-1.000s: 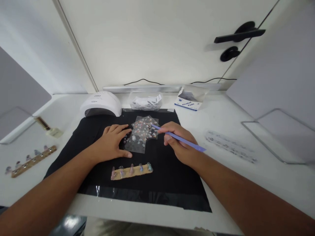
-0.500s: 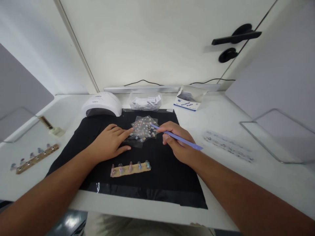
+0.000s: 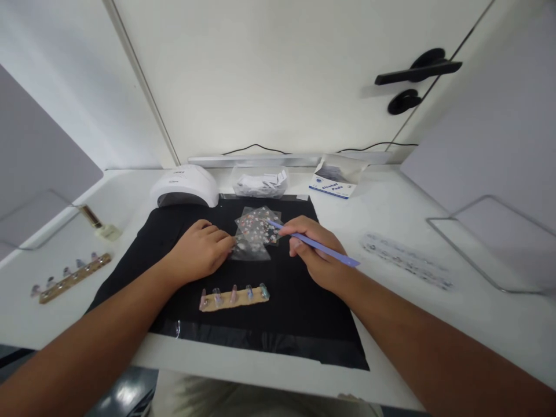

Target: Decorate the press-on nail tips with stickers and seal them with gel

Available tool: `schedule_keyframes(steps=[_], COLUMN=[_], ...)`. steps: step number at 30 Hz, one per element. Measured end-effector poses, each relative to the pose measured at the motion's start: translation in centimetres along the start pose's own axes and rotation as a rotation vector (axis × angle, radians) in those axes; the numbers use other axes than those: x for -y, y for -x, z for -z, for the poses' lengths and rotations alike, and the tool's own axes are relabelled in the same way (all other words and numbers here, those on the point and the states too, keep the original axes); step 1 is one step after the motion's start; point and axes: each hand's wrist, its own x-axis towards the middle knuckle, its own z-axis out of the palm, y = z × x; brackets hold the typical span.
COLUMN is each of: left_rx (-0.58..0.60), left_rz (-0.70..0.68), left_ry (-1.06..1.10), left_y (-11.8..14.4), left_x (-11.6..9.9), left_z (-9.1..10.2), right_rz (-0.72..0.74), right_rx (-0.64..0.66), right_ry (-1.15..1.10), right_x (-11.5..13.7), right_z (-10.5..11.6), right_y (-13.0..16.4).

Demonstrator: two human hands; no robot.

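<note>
My left hand [image 3: 202, 249] is closed, its fingers curled at the left edge of a clear sticker sheet [image 3: 252, 251]. That sheet overlaps a fanned stack of clear flower nail-sticker sheets [image 3: 256, 220] on the black mat [image 3: 304, 313]. In my right hand [image 3: 315, 246] are slim purple tweezers [image 3: 324, 249], gripped like a pen. Their tip lies over the stack's right part; whether the points are apart is too small to tell. Nearer to me, several decorated press-on nails stand on a tan strip [image 3: 237, 300].
At the mat's back stand a white nail lamp [image 3: 185, 182], a clear box of white packets [image 3: 260, 182] and an alcohol pads box [image 3: 334, 179]. To the left are a polish bottle [image 3: 106, 231] and another nail strip [image 3: 76, 278]. A rhinestone case [image 3: 406, 260] lies right.
My left hand's outstretched fingers have curled in on the near sticker sheet, which has shifted right and turned. My right hand holds the tweezers in nearly the same place. The view has moved slightly.
</note>
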Motion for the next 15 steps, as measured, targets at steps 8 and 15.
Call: schedule_keyframes(steps=[8,15], left_rx=[-0.222,-0.320], left_rz=[0.227,0.405], left_ry=[0.463,0.970], left_y=[0.1,0.3], left_x=[1.1,1.5], left_z=[-0.6,-0.5], right_rz=[-0.064,-0.099], right_rx=[-0.051,-0.133], right_ry=[-0.060,-0.097], right_x=[-0.7,-0.9], right_z=[-0.1,0.0], right_y=[0.1,0.1])
